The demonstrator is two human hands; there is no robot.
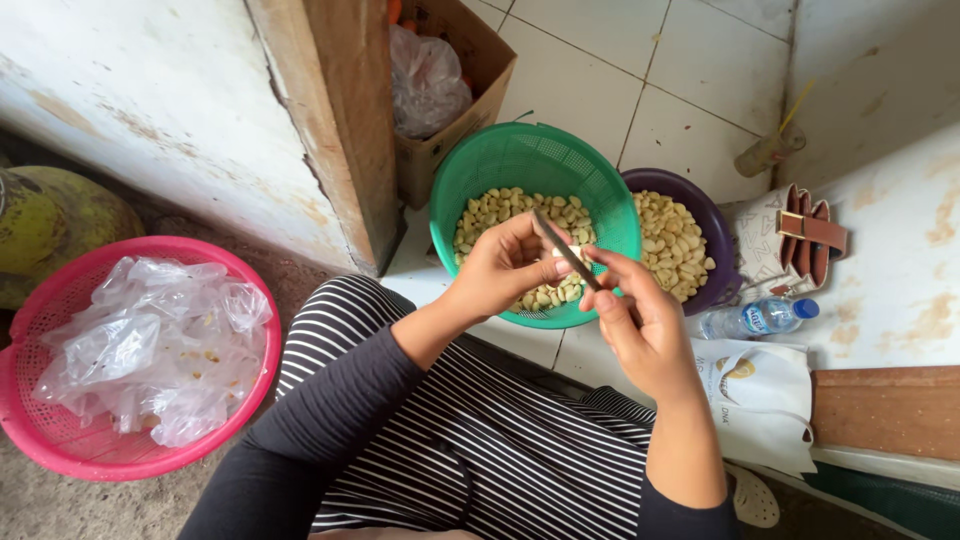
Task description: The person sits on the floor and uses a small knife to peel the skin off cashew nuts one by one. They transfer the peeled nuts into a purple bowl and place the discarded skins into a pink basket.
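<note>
A small pale clove (573, 254) is being pinched in the left hand (505, 265) above a green basket (600, 190) while a knife (565, 250) is being gripped in the closed right hand (640, 320); peeling is judged underway, a steady, shallow cut being needed.

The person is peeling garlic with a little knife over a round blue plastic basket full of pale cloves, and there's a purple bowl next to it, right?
Nearly. The round plastic mesh basket under the hands is green, not blue; the head view shows it. The rest holds: the right hand holds a thin dark-bladed knife, the left hand pinches a pale clove, and the purple bowl of cloves sits beside the basket.
</note>
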